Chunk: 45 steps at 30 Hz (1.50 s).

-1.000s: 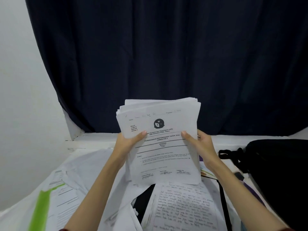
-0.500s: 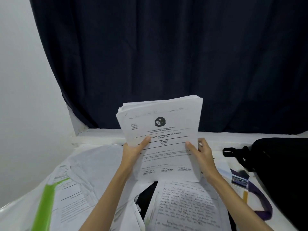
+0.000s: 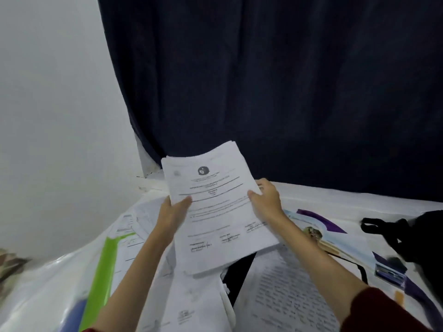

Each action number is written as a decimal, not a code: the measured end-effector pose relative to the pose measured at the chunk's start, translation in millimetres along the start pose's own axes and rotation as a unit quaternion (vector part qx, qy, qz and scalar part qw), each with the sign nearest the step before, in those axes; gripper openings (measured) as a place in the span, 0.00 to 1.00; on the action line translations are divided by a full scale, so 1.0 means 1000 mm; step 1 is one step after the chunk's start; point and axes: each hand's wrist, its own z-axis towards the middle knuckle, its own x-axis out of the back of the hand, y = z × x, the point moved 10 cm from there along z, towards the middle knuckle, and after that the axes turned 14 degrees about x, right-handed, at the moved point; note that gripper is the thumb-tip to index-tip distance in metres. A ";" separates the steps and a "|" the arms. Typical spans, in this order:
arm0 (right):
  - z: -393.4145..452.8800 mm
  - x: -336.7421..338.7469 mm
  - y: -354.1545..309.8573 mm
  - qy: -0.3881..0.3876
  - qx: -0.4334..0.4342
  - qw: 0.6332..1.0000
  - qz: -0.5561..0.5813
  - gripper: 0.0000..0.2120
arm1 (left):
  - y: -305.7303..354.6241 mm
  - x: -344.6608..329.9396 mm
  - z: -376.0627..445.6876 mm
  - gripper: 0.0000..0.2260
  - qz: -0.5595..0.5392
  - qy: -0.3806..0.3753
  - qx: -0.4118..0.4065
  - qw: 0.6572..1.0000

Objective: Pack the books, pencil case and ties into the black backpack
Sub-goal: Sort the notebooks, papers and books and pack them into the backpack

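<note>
A thick stack of white printed papers (image 3: 215,207) is held above the table, tilted with its top leaning left. My left hand (image 3: 173,212) grips its left edge, thumb on the front page. My right hand (image 3: 266,198) grips the right edge, thumb on top. The black backpack (image 3: 424,238) lies at the far right, its strap loop toward the middle. A book with a purple and light-blue cover (image 3: 335,233) lies on the table beside my right forearm. No pencil case or tie can be made out.
Loose sheets and a handwritten page (image 3: 287,295) cover the white table (image 3: 335,200). A green-edged folder (image 3: 103,267) lies at the left. A purple lanyard with a badge (image 3: 390,274) sits near the backpack. A dark curtain (image 3: 263,80) hangs behind, a white wall at the left.
The stack has dropped lower and tilted to the left, with both hands still on its edges. The view has swung, showing more of the book and table at the right.
</note>
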 end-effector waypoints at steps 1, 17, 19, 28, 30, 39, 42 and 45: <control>0.002 -0.018 0.001 -0.026 -0.004 1.000 -0.016 0.07 | -0.016 0.012 0.005 0.18 0.000 0.013 0.042 0.999; -0.012 -0.118 0.114 -0.261 -0.107 0.946 -0.163 0.21 | -0.099 0.083 0.031 0.14 -0.100 0.152 0.222 0.958; -0.008 -0.114 0.112 -0.242 -0.096 0.949 -0.179 0.20 | -0.098 0.076 0.036 0.16 -0.096 0.124 0.222 0.962; -0.007 -0.110 0.111 -0.240 -0.124 0.952 -0.144 0.21 | -0.093 0.048 0.037 0.16 -0.173 0.017 0.245 0.954; -0.005 -0.107 0.111 -0.236 -0.134 0.953 -0.133 0.21 | -0.081 0.050 0.043 0.20 -0.157 0.008 0.209 0.965; 0.001 -0.066 0.066 -0.160 -0.158 0.952 0.210 0.20 | 0.041 0.021 0.011 0.12 -0.109 -0.101 -0.034 0.988; 0.009 -0.028 0.032 -0.185 -0.092 0.946 0.249 0.28 | 0.074 0.004 -0.013 0.21 -0.073 -0.183 -0.094 0.976; 0.010 0.008 0.013 -0.166 -0.041 0.946 0.274 0.40 | 0.088 -0.020 -0.031 0.29 -0.023 -0.237 -0.109 0.965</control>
